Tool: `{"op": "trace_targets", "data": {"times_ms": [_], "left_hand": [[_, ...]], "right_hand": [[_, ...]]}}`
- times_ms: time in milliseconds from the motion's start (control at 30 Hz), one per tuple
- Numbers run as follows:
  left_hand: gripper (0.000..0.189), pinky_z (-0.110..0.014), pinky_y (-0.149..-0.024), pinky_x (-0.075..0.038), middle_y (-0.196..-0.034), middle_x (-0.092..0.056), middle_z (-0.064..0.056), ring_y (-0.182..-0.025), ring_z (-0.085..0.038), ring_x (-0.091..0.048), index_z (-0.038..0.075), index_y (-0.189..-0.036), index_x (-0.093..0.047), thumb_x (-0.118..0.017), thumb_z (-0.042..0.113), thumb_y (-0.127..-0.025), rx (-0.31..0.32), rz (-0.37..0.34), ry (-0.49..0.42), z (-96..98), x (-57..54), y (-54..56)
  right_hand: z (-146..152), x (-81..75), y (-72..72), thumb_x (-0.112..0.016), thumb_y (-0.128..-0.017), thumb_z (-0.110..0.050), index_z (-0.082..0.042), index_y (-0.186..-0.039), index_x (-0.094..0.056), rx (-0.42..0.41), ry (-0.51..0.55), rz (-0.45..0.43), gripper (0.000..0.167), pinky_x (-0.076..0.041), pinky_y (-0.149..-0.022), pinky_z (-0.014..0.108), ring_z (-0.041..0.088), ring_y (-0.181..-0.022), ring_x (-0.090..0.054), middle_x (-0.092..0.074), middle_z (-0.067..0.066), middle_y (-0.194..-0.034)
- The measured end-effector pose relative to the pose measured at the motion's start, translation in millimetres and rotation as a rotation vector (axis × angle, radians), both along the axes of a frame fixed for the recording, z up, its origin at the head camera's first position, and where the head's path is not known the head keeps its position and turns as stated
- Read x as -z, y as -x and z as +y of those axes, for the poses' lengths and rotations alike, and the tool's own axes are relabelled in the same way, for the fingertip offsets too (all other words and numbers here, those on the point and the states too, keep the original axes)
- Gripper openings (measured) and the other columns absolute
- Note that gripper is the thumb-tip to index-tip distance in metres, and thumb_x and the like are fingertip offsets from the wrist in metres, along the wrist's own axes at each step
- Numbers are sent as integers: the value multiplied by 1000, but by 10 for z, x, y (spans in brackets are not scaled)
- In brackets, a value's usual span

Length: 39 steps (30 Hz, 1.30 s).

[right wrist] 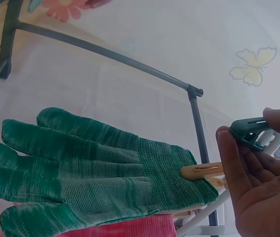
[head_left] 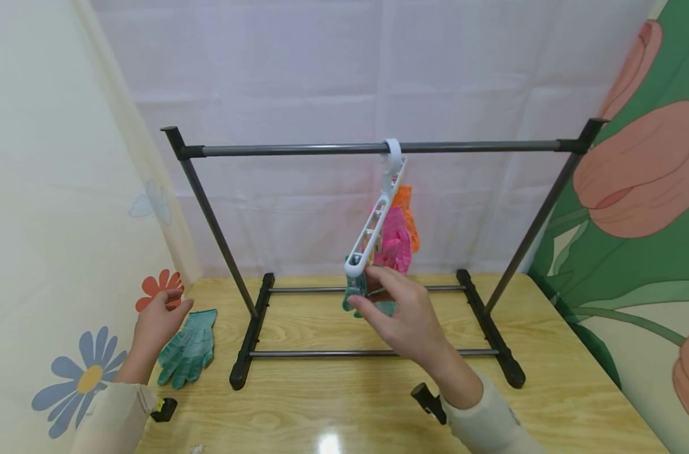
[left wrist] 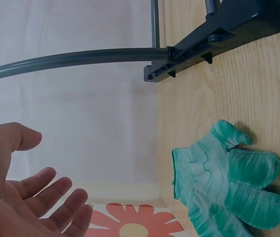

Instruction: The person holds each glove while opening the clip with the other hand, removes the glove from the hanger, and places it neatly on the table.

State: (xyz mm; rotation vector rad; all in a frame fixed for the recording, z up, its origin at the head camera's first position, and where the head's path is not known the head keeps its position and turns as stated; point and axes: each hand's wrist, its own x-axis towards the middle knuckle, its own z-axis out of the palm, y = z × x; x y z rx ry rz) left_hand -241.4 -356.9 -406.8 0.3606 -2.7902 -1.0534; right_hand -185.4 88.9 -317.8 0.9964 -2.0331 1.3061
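Wooden table (head_left: 299,403) — rack foot (head_left: 253,332) between loose green glove (head_left: 190,347) and hanger (head_left: 387,187)

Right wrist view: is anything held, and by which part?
The right hand pinches the green clip, thumb on its slotted arm; finger contact is unclear.

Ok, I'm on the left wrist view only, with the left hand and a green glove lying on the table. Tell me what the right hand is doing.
Observer: The right hand pinches a green clip between thumb and fingers.
Operator: Place that clip for me.
Observer: It is at the near end of a white hanger.
Operator: Report what the right wrist camera shows beside that hand.
Observer: A second green glove, with a peach clip on its cuff.
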Motion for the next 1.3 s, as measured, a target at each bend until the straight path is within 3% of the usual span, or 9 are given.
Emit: {"op": "trace_targets", "data": {"times_ms": [800,1300], "left_hand": [[73,-60,-93,-49,-148,-43,-32,-130,-50,-45,-4,-150,-37,-50,51,-103,76,49,-33,183,-184,-226],[71,-60,-95,-50,-146,-46,-30,-130,-48,-47,-3,-148,-40,-52,51,-102,92,65,-34,320,-253,-277]], "right_hand": [[24,-24,-48,-77,-88,-2,1,-118,-66,16,-1,-9,32,-60,-72,27,14,-84,-70,-72,3,-97],[26,-23,-41,-76,-88,-2,0,-119,-66,11,3,-7,33,-60,-72,27,15,-85,-71,-73,4,-97]]}}
